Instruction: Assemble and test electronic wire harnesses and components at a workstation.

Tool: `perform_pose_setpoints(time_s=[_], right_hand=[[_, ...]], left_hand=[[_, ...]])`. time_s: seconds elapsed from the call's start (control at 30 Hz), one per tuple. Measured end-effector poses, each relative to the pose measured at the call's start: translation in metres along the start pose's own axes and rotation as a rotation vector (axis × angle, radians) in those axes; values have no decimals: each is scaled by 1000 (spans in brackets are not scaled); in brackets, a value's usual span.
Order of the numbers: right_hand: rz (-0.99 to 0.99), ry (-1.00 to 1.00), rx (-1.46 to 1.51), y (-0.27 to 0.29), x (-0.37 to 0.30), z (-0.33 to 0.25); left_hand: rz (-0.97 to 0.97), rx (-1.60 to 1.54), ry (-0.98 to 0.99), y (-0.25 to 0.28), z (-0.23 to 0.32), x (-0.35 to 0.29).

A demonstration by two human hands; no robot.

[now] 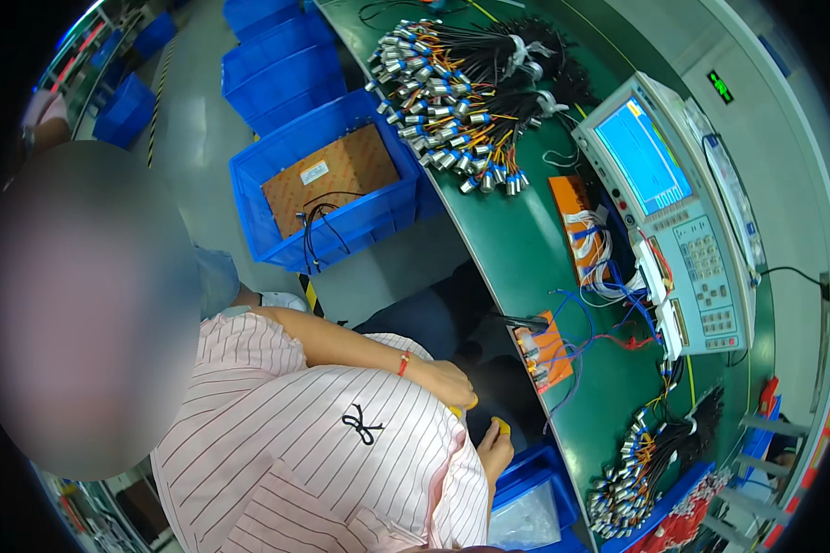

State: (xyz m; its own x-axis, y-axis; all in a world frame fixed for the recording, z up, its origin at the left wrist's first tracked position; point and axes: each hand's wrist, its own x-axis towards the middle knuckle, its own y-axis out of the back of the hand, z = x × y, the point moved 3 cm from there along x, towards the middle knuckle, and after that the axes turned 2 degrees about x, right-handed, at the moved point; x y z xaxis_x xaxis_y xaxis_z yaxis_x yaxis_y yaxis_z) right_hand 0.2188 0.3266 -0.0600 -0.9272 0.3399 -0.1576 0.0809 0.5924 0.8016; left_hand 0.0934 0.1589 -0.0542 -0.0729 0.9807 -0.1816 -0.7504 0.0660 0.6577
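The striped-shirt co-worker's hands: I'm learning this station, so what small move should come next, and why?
Probably raise one hand to the nearer orange block: both hands are off the green bench, neither visibly holding anything, and blue wires lead from around that block toward the instrument, suggesting a working spot.

Wide fisheye head view, from above, angled down, striped shirt point(323, 442) close, green bench point(491, 226) rightward

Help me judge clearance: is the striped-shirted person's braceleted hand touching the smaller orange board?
Apart: the head view shows a dark gap between the braceleted hand and the smaller orange board.
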Motion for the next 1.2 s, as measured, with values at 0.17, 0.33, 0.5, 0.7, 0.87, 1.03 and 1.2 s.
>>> perform_pose_setpoints(time_s=[0.17, 0.33, 0.5, 0.7, 0.87, 1.03, 1.2], right_hand=[[65, -260, 261, -22, -48, 35], [281, -378, 503, -25, -72, 44], [389, -423, 486, -37, -85, 62], [524, -454, 465, -52, -95, 89], [651, -486, 440, -61, -109, 106], [776, -509, 425, -65, -115, 107], [445, -219, 539, 3, -26, 25]], left_hand=[[193, -32, 302, 23, -21, -57], [362, 20, 652, -2, -47, -117], [549, -219, 821, -37, -52, -141], [751, -325, 892, -60, -76, -138], [877, -409, 706, -34, -90, -99], [858, -377, 467, 37, -54, -62], [814, -291, 197, 72, -18, -52]])
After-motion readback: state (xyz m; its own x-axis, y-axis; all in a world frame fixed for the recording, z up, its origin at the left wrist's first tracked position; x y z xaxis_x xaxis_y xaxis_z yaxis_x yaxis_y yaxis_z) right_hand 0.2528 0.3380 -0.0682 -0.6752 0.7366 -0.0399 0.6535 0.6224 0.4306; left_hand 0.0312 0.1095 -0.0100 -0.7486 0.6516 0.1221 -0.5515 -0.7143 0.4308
